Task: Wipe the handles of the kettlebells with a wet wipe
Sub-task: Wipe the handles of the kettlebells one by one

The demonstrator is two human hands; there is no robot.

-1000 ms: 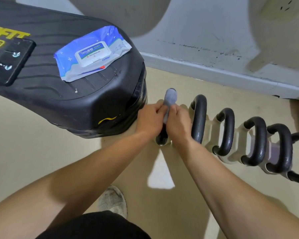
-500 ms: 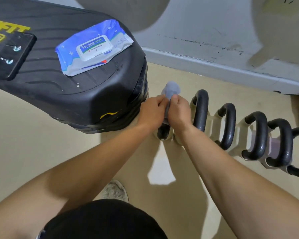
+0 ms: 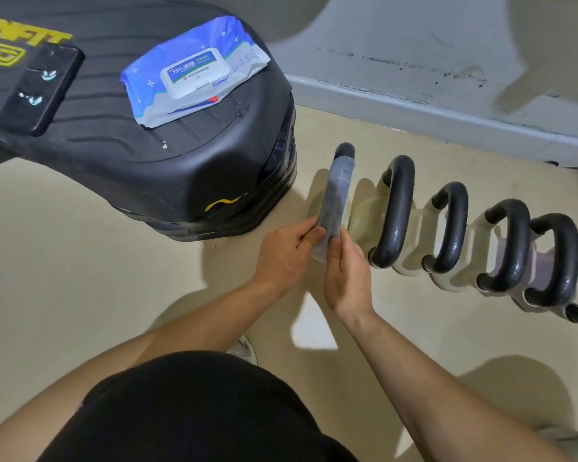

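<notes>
A row of pale kettlebells with black handles stands on the floor, running to the right. A grey wet wipe (image 3: 337, 198) lies draped along the handle of the leftmost kettlebell (image 3: 344, 151), covering most of it. My left hand (image 3: 287, 251) and my right hand (image 3: 346, 275) pinch the wipe's near end between fingers and thumb, at the handle's near foot. The second kettlebell handle (image 3: 396, 211) stands just right of my right hand.
A black bench pad (image 3: 147, 161) sits to the left, close to the first kettlebell. On it lie a blue wet-wipe pack (image 3: 194, 71) and a dark phone (image 3: 37, 88). A grey wall skirting (image 3: 447, 118) runs behind. My shoe (image 3: 246, 350) is below my arms.
My hands have slid toward me down the handle to its near end. The wipe now lies stretched along the handle instead of bunched near the top.
</notes>
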